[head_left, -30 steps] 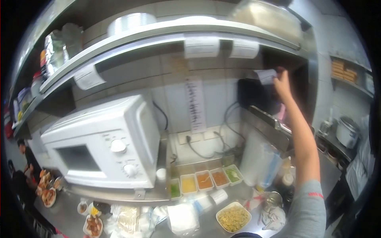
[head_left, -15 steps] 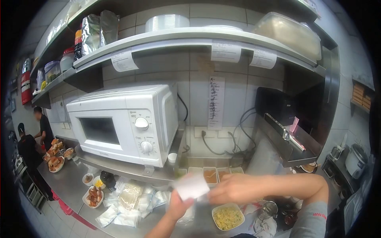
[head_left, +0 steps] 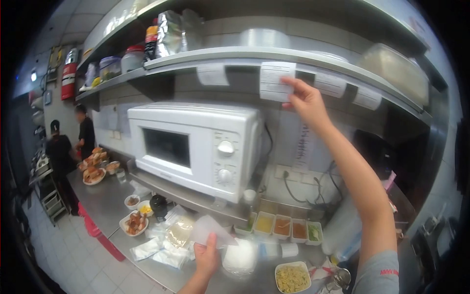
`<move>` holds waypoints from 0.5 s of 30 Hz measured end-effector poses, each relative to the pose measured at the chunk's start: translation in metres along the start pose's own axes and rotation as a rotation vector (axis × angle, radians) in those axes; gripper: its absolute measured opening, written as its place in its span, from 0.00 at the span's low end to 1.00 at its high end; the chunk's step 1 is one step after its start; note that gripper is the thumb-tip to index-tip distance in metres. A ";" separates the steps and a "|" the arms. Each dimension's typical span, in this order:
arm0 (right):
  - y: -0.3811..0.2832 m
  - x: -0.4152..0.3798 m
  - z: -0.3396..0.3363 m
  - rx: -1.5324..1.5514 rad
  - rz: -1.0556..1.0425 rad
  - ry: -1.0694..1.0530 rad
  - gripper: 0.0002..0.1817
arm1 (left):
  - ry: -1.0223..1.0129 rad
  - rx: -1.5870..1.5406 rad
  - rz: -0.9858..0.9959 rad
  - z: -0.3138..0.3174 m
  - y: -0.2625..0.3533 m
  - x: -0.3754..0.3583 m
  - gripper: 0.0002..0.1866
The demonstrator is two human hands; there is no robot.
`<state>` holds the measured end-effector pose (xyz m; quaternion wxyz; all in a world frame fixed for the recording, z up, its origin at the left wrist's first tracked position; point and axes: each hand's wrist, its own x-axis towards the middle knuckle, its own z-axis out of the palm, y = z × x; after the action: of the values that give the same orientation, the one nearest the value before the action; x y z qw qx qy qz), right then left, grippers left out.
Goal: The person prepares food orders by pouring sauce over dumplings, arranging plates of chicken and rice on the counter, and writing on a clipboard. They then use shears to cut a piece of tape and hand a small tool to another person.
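Note:
My right hand is raised to the front edge of the shelf, thumb and fingers pinching a printed paper slip. The slip's top lies against the shelf lip, beside other hanging slips. Lower down, over the counter, my left hand grips a whitish sheet of paper under its thumb. Just right of that hand sits a rounded white bundle in clear wrap. Small clear packets lie to the left, and a square bowl of yellow chopped food stands at the right.
A white microwave sits on a raised metal ledge. Several sauce tubs line the back wall. Bowls of food stand on the left counter. Two people are at the far left. The shelf overhangs the counter.
My right hand has gone from beside my left hand up to the shelf edge, where it holds a slip. My left hand stays low with paper. The view has turned left.

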<state>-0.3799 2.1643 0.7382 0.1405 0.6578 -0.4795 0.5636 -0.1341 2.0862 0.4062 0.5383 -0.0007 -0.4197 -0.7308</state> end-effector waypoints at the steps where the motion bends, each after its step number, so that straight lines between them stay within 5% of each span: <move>1: -0.002 0.004 0.004 0.042 0.031 -0.001 0.24 | -0.021 0.028 0.004 -0.008 -0.001 -0.001 0.12; 13: -0.035 0.012 0.014 0.042 0.185 0.091 0.25 | 0.126 0.141 -0.118 -0.051 0.014 -0.017 0.12; 15: -0.049 -0.032 0.018 -0.725 -0.161 0.010 0.27 | 0.079 0.125 -0.030 -0.034 0.031 -0.012 0.13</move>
<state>-0.3271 2.1908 0.7219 0.4106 0.5983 -0.5940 0.3474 -0.0891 2.0723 0.3975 0.5426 0.0681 -0.4428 -0.7105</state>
